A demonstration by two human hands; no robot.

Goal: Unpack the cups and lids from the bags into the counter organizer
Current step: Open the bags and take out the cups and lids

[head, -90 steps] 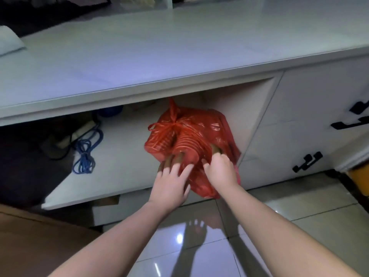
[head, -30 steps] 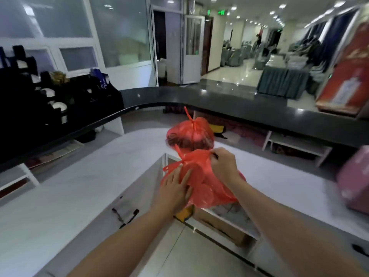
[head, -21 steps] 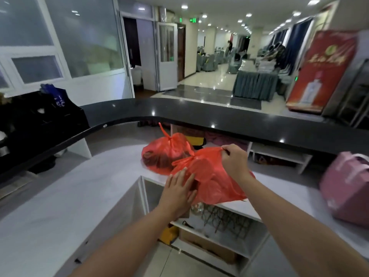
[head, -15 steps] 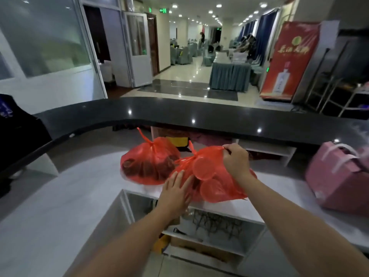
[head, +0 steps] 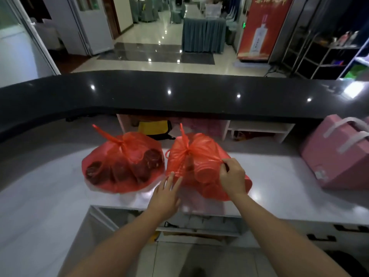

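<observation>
Pinching a pulled-out fold of plastic, the right hand (head: 232,177) grips the right red bag (head: 201,156) on its right upper side, thumb and forefinger closed on the film, other fingers curled behind. Left hand (head: 164,193) is flat and relaxed, fingers straight and slightly spread, fingertips touching the near-left lower edge of the same bag, holding nothing. That bag sits on the white counter (head: 50,196), knotted at the top with a tail sticking up; through the film, stacked round shapes show, probably the cups, though the red tint and blur make it hard to be sure. Left red bag (head: 121,162) sits just beside it on the same counter, touching or nearly touching, also knotted, with a long tail pointing up-left; dark round objects show inside, and I cannot tell whether they are lids or cups. A bit of clear or white plastic shows under its near edge. Both bags are in the middle of the counter, near the front edge above an open cabinet bay (head: 199,226). Black raised countertop (head: 179,92) runs across on the far side, with ceiling lights reflected in it. Pink gift bag (head: 337,156) with white handles stands at the right end of the counter, well apart from the red bags. Yellow item (head: 153,126) sits in the shelf under the black top, behind the bags. Red banner (head: 261,27) and a draped table (head: 203,35) are far back in the hall.
</observation>
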